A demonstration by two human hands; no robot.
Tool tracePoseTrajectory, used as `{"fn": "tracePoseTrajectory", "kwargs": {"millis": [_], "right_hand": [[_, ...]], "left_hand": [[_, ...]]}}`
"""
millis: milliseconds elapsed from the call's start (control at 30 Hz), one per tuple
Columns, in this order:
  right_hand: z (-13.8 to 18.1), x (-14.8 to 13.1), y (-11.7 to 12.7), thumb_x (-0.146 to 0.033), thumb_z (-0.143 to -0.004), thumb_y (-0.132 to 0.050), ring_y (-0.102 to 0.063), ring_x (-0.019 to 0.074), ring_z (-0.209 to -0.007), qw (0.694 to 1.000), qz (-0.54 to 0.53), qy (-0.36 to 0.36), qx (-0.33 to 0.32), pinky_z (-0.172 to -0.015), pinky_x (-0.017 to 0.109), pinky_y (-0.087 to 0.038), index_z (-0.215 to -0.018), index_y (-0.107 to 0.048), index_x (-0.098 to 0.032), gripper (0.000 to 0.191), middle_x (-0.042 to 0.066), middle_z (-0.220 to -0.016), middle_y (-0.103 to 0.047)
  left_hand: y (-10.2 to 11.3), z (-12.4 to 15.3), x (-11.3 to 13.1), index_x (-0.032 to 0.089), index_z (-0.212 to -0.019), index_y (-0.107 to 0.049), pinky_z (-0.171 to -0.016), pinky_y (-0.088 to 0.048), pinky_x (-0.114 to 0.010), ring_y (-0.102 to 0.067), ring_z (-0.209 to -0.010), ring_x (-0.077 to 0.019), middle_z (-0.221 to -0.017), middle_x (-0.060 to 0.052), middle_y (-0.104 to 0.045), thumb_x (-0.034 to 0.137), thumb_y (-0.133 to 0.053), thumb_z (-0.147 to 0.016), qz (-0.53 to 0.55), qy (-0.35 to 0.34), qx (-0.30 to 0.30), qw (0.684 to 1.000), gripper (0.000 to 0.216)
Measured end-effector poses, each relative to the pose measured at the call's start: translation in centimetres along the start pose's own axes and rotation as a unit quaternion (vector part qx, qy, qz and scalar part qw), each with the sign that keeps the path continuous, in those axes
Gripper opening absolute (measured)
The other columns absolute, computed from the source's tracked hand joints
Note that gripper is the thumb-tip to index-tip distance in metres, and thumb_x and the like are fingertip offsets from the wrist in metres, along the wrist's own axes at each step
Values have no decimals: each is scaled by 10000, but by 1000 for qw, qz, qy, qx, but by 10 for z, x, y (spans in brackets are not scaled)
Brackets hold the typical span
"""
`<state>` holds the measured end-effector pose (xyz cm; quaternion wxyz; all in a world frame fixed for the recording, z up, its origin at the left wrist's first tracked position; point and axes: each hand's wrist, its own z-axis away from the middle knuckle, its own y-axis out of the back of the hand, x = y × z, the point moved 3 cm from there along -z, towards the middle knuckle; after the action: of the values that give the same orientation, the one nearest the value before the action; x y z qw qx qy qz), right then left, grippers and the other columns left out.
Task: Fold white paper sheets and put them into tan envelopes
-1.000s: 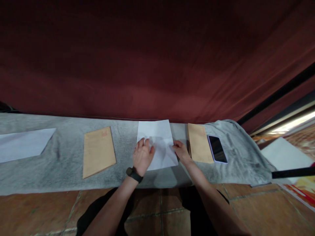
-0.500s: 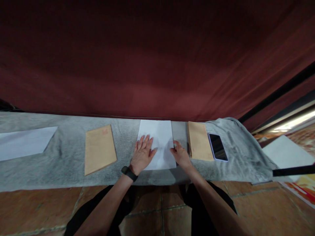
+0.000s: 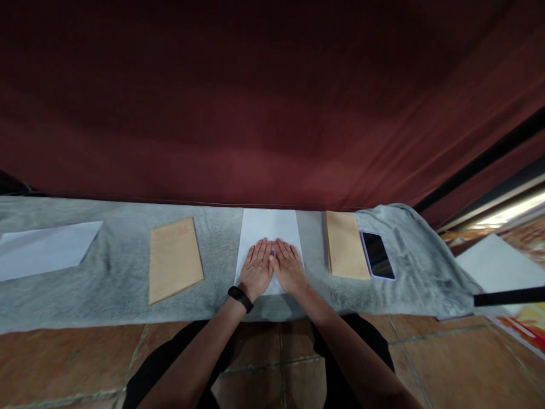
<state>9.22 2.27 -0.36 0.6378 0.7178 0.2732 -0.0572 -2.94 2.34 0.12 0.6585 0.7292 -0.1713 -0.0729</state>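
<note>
The near half of the white sheet (image 3: pixel 269 227) lay hidden under both hands; the red print on the left envelope (image 3: pixel 174 258) was too small to read; the left picture edge cut off the far-left paper (image 3: pixel 42 250).

White sheet (image 3: pixel 269 227) on mottled grey cloth (image 3: pixel 110 284), tan envelopes at its 9 (image 3: pixel 174 259) and 3 (image 3: pixel 346 245), black phone (image 3: pixel 377 255) with pale lilac edge further to 3, black watch (image 3: pixel 240 299) at 6, dark red curtain (image 3: pixel 272 102) at 12, terracotta tiles (image 3: pixel 68 363).
</note>
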Motion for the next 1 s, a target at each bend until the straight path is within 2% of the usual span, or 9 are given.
{"fn": "tracePoseTrajectory", "kwargs": {"millis": [167,333,500,567,633,767,900,1000], "right_hand": [[6,30,9,-449,-1058,-336,-307,299,-1512,996,54,-34,57,-1242,514,-211,-1568,-338,-100,618,159,-1626,-314],[15,48,13,-481,-1049,-338,-329,327,-1497,990,61,-70,104,-1227,533,-226,-1563,-339,-67,660,199,-1604,-352],[16,52,18,-453,-1048,-331,-313,347,-1500,986,45,-102,127,-1220,568,-218,-1530,-392,-44,636,226,-1602,-344],[8,50,23,-437,-1053,-304,-282,328,-1517,989,21,-97,112,-1231,561,-204,-1515,-420,-52,612,210,-1610,-337],[-7,45,26,-428,-1061,-252,-257,285,-1532,993,-16,-80,87,-1241,528,-212,-1511,-433,-69,603,183,-1622,-329],[-52,32,27,-445,-1068,-175,-288,185,-1522,996,-55,-38,57,-1245,426,-270,-1504,-461,-139,605,104,-1617,-371],[-94,19,14,-395,-1077,-119,-377,163,-1478,996,-87,4,11,-1236,401,-288,-1506,-469,-171,597,85,-1555,-479],[-111,19,2,-394,-1082,-139,-350,175,-1492,999,-37,-7,-12,-1242,407,-252,-1538,-418,-193,571,67,-1589,-429]], "left_hand": [[3,4,-28,58,-1559,-333,-1258,-206,-461,-250,-1535,-265,-1639,-161,-288,357,-295,-1028,-1,78,24,997,611],[9,10,-44,84,-1563,-338,-1246,-231,-483,-281,-1524,-275,-1618,-160,-338,361,-328,-1009,-12,129,26,991,619],[21,10,-47,8,-1514,-398,-1252,-205,-479,-304,-1513,-296,-1593,-205,-374,344,-284,-1016,-24,165,44,985,611],[27,0,-41,12,-1516,-395,-1257,-193,-468,-279,-1524,-285,-1606,-195,-357,329,-271,-1019,-12,145,53,988,603],[29,-16,-31,47,-1538,-369,-1262,-185,-447,-245,-1537,-255,-1627,-156,-332,309,-252,-1023,5,92,52,994,590],[19,-62,-14,53,-1547,-353,-1258,-196,-439,-246,-1537,-248,-1628,-154,-335,269,-286,-1008,36,5,7,999,584],[-1,-96,-19,58,-1567,-306,-1249,-202,-456,-260,-1531,-267,-1621,-179,-341,235,-408,-941,35,-7,-34,999,659],[-9,-107,-30,77,-1586,-270,-1252,-184,-458,-244,-1536,-264,-1635,-168,-316,214,-376,-945,31,1,-34,999,663]]}}
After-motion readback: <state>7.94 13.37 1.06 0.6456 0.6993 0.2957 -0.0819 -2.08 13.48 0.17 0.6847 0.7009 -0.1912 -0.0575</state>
